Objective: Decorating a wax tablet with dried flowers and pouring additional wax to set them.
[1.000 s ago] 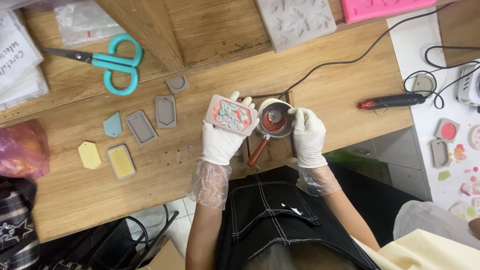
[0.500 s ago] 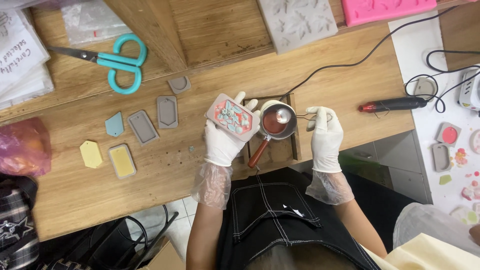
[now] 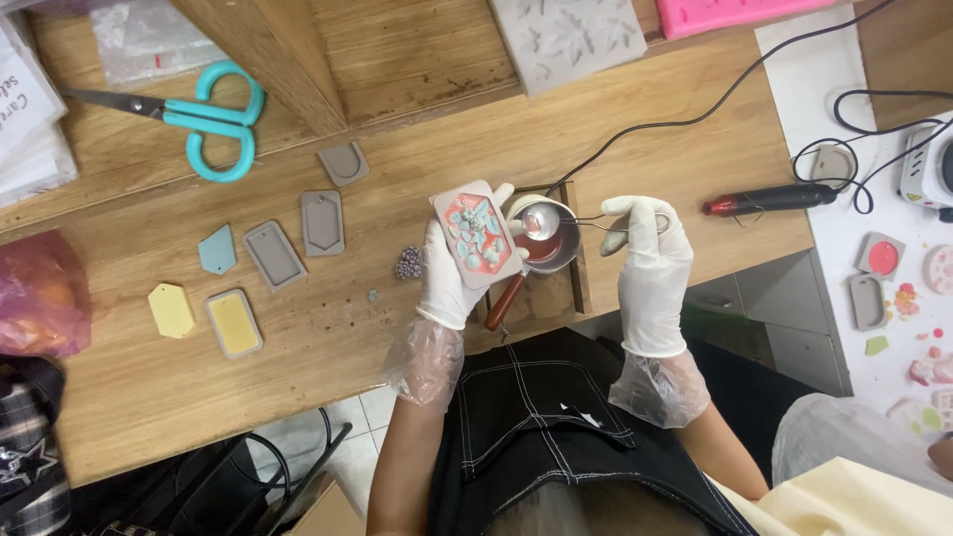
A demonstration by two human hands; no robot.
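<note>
- Holding a small rectangular mould point(image 3: 477, 238) tilted in the gloved left hand point(image 3: 452, 268), close beside the melting pot point(image 3: 549, 241).
- Pinched in the right hand point(image 3: 650, 263), a metal spoon point(image 3: 541, 220) sits over that pot.
- Filled moulds, yellow point(image 3: 234, 323) and blue point(image 3: 216, 250), lie on the wooden table point(image 3: 695, 149); three grey ones point(image 3: 324, 222) look unfilled, so I'd say midway.

Craft workshop, wooden workbench point(image 3: 635, 169), silicone moulds point(image 3: 323, 222), teal scissors point(image 3: 204, 119)
</note>
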